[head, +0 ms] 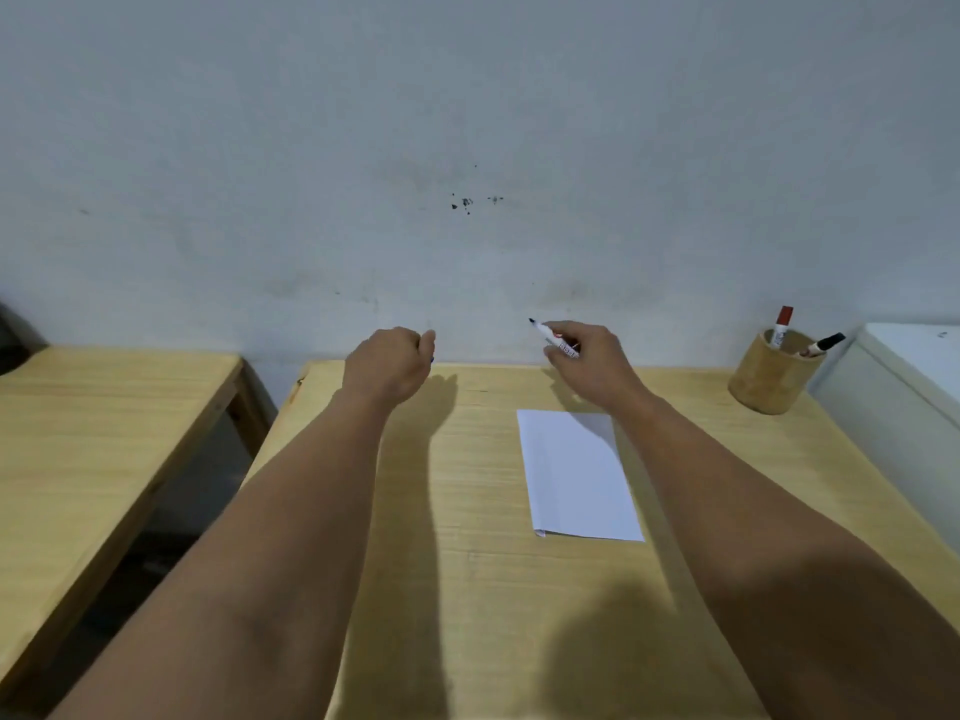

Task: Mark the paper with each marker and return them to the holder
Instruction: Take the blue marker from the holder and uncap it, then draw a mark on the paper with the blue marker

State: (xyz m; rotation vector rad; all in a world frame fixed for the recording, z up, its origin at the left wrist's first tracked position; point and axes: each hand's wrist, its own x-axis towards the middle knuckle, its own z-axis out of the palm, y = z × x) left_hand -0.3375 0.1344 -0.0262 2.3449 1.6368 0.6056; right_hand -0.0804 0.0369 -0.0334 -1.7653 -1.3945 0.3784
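My right hand (589, 361) holds an uncapped white marker (545, 332) with its dark tip pointing up and left, above the far edge of the table. My left hand (389, 363) is closed, and a bit of dark blue shows at its fingers, probably the marker's cap. A folded white paper (576, 475) lies on the wooden table (467, 563) below my right hand, with no mark on it that I can see. A round wooden holder (774, 376) at the far right holds a red-capped marker (782, 324) and a black-capped marker (823, 344).
A second wooden table (93, 433) stands to the left across a gap. A white box (904, 387) sits at the right edge beside the holder. A grey wall (467, 148) rises right behind the table.
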